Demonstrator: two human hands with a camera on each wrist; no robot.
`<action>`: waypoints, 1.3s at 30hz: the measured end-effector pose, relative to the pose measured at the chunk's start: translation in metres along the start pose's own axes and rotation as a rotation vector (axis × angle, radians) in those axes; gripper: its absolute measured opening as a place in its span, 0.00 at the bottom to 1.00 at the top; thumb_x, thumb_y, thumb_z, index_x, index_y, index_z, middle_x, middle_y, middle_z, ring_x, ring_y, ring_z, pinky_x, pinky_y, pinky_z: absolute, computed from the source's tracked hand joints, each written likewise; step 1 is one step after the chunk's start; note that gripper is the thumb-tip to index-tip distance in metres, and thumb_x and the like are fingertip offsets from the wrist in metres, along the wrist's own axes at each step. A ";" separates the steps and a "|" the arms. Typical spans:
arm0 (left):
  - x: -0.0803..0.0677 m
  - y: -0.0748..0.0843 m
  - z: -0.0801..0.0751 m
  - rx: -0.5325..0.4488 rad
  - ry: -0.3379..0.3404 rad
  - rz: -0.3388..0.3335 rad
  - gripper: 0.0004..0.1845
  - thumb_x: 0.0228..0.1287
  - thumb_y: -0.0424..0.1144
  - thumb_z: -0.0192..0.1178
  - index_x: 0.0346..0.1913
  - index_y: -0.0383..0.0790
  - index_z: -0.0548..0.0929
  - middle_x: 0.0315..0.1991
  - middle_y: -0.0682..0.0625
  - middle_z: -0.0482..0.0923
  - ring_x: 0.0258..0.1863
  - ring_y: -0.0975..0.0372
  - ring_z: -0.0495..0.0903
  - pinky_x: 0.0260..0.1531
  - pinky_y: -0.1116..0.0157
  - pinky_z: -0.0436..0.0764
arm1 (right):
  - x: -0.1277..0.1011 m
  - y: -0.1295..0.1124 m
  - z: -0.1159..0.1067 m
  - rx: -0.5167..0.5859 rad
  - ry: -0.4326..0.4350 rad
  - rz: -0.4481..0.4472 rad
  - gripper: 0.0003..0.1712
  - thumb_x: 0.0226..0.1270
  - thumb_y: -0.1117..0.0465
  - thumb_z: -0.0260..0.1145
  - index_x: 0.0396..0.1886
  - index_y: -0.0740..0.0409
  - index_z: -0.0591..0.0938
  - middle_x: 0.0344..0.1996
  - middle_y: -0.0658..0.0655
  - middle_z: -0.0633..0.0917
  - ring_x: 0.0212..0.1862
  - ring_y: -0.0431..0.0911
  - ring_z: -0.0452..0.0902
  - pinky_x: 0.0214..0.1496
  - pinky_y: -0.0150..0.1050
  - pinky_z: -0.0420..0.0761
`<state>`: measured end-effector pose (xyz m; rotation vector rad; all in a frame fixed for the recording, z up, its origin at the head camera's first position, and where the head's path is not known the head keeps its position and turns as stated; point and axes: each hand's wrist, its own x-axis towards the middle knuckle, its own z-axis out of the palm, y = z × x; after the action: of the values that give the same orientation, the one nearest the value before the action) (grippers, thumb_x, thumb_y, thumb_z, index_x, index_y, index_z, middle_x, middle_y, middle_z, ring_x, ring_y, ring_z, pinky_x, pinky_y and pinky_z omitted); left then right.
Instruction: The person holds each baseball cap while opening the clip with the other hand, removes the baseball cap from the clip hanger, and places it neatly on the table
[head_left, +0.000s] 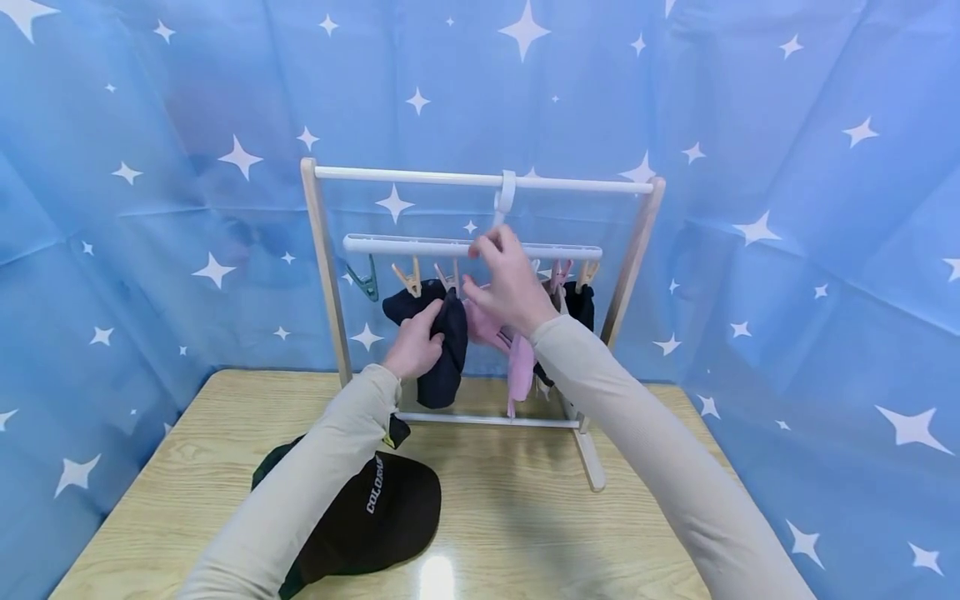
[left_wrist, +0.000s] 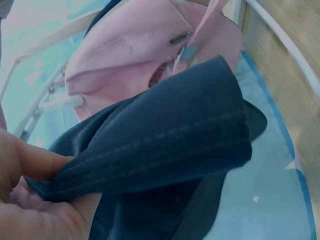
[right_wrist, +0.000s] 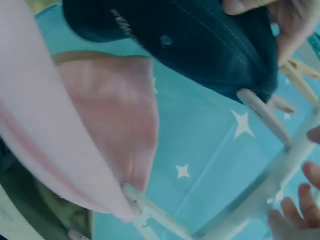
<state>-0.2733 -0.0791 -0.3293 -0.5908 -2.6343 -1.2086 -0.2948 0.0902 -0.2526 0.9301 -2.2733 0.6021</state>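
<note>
Fingers and thumb of the left hand (head_left: 414,343) pinch the edge of a navy cap (head_left: 448,354), which hangs below the left half of the hanger bar (head_left: 397,245). Right hand (head_left: 513,283): fingers spread, lightly bent, holding nothing, up at the bar's middle; can't tell from here if the tips touch it.

Nearest, low in front of the bar: black cap (head_left: 397,508) on the table (head_left: 600,550), much of it covered by the left sleeve (head_left: 300,492); lettering starts COLOR, rest hard to read. Left forearm slants up toward the bar's left half. Right sleeve (head_left: 660,450) slants up to its middle, hand hiding part of a pink cap (left_wrist: 135,45) below the bar. Pink peg (head_left: 447,275) under the bar meets the navy cap; its bite is unclear. Dark items (head_left: 580,307) below the bar's right end: half hidden by the right arm, can't make them out. Hook (head_left: 506,193) above the bar, foot hidden behind the right fingers. Rack (head_left: 633,258) around the bar, left foot hidden. Starry curtain (head_left: 810,275) behind.
</note>
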 end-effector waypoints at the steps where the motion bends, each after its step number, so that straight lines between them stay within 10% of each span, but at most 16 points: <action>1: 0.000 0.001 0.001 -0.001 -0.003 0.006 0.14 0.65 0.22 0.50 0.51 0.35 0.71 0.44 0.35 0.78 0.35 0.47 0.78 0.34 0.55 0.72 | -0.001 0.000 0.001 -0.030 0.003 -0.006 0.13 0.60 0.64 0.68 0.43 0.62 0.78 0.45 0.60 0.72 0.46 0.53 0.67 0.48 0.45 0.70; 13: -0.011 0.015 0.006 0.047 -0.060 0.077 0.23 0.66 0.22 0.51 0.64 0.29 0.67 0.59 0.31 0.73 0.53 0.42 0.76 0.49 0.51 0.76 | -0.003 -0.017 -0.001 -0.211 -0.034 0.157 0.20 0.58 0.46 0.71 0.40 0.58 0.87 0.34 0.55 0.85 0.32 0.50 0.78 0.36 0.44 0.76; 19: -0.017 0.026 0.010 0.019 -0.051 0.097 0.26 0.66 0.22 0.51 0.67 0.29 0.66 0.56 0.31 0.75 0.49 0.43 0.79 0.47 0.53 0.77 | 0.004 -0.036 0.000 -0.119 -0.124 0.337 0.27 0.62 0.45 0.68 0.14 0.56 0.69 0.09 0.50 0.64 0.12 0.45 0.61 0.17 0.36 0.59; 25: -0.019 0.031 0.008 0.020 -0.060 0.131 0.23 0.65 0.21 0.53 0.63 0.30 0.70 0.51 0.33 0.78 0.42 0.46 0.82 0.39 0.57 0.77 | 0.004 -0.037 0.003 -0.131 -0.115 0.314 0.29 0.66 0.49 0.65 0.12 0.55 0.64 0.08 0.49 0.59 0.10 0.43 0.56 0.14 0.35 0.55; 32: -0.022 0.025 -0.005 0.020 -0.122 0.169 0.23 0.65 0.21 0.52 0.63 0.32 0.70 0.52 0.36 0.78 0.44 0.48 0.81 0.40 0.57 0.75 | 0.017 -0.030 -0.011 0.228 -0.292 0.494 0.29 0.64 0.52 0.66 0.08 0.54 0.66 0.07 0.49 0.61 0.10 0.42 0.56 0.16 0.36 0.57; 39: -0.025 0.022 -0.015 0.002 -0.154 0.228 0.14 0.65 0.21 0.51 0.52 0.34 0.73 0.38 0.42 0.77 0.31 0.55 0.76 0.34 0.60 0.72 | 0.034 -0.025 -0.024 0.526 -0.447 0.744 0.16 0.58 0.56 0.70 0.19 0.62 0.81 0.15 0.57 0.79 0.27 0.55 0.81 0.31 0.40 0.81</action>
<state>-0.2411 -0.0851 -0.3127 -0.9900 -2.5982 -1.1338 -0.2867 0.0725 -0.2083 0.4186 -2.9379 1.4882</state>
